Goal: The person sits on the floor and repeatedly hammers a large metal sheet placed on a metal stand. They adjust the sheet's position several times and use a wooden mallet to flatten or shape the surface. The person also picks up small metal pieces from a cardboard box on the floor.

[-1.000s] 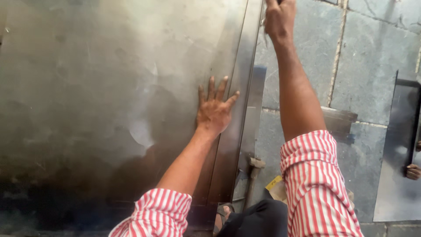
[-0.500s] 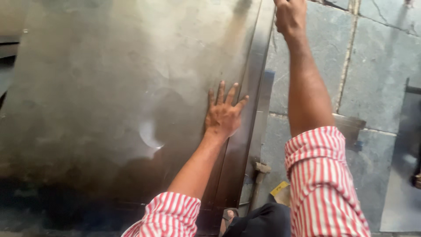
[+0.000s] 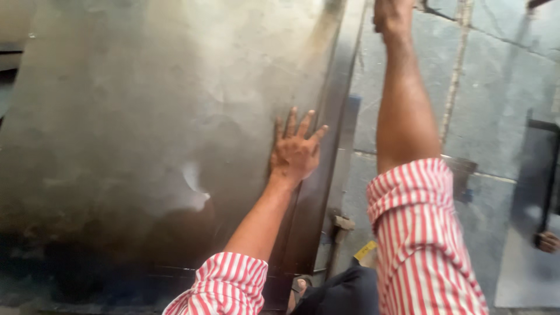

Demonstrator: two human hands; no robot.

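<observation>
Two hands steady a big steel sheet over a stone-tiled floor.

The steel sheet [image 3: 146,128] fills the left of the view, dull grey, smudged and glaring in places; it looks heavy, stiff and slick on its face, best gripped along its folded right edge [image 3: 326,146]. The left hand [image 3: 296,153] lies flat on it near that edge, fingers spread, grasping nothing. The right hand [image 3: 392,14] reaches up at the frame top, seemingly clenched at the edge, though what it holds cannot be told. Right of it lie grey floor tiles [image 3: 496,87] and another dark plate [image 3: 534,233].
</observation>
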